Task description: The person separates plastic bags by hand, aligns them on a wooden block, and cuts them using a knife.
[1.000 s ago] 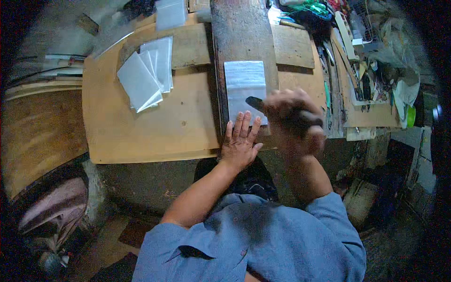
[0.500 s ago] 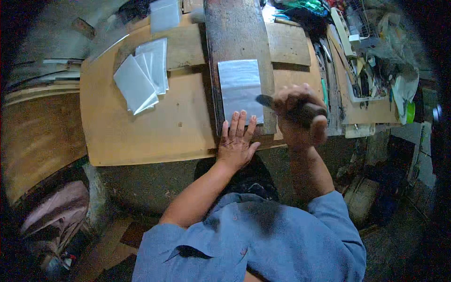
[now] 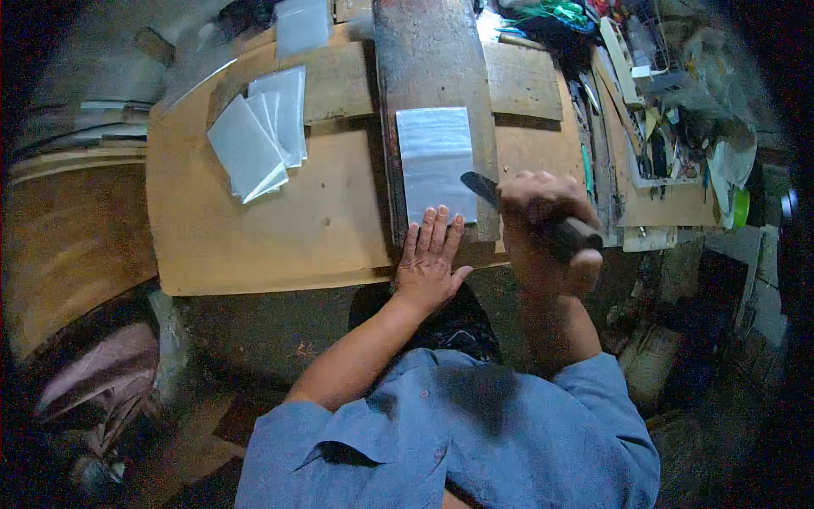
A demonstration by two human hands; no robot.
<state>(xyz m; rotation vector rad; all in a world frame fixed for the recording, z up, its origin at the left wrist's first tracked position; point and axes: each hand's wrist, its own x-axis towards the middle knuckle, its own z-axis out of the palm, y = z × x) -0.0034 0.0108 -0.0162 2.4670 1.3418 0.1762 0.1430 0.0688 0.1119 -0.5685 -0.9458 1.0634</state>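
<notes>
On a long, dark wooden board [image 3: 437,76] lies a stack of clear plastic bags [image 3: 437,165] with a silvery sheen. My left hand [image 3: 430,265] rests flat, its outstretched fingertips touching the stack's near edge. To the right of the bags, my right hand [image 3: 549,222] is wrapped round a knife [image 3: 482,188]. Its dark, narrow blade points up and left towards the bags, and the thick round handle sticks out at the lower right of the fist. The hand is slightly blurred and seems held above the board.
Fanned plastic bags [image 3: 259,140] lie on the left of the tan table [image 3: 280,246], with another stack of bags [image 3: 303,27] at the back. Flat wooden boards [image 3: 524,81] flank the dark plank. A basket of tools [image 3: 666,174] and assorted clutter stand at the right.
My right hand has shifted slightly right and down with the knife. My left hand stays on the bags' near edge, and the whole view has shifted a little.
</notes>
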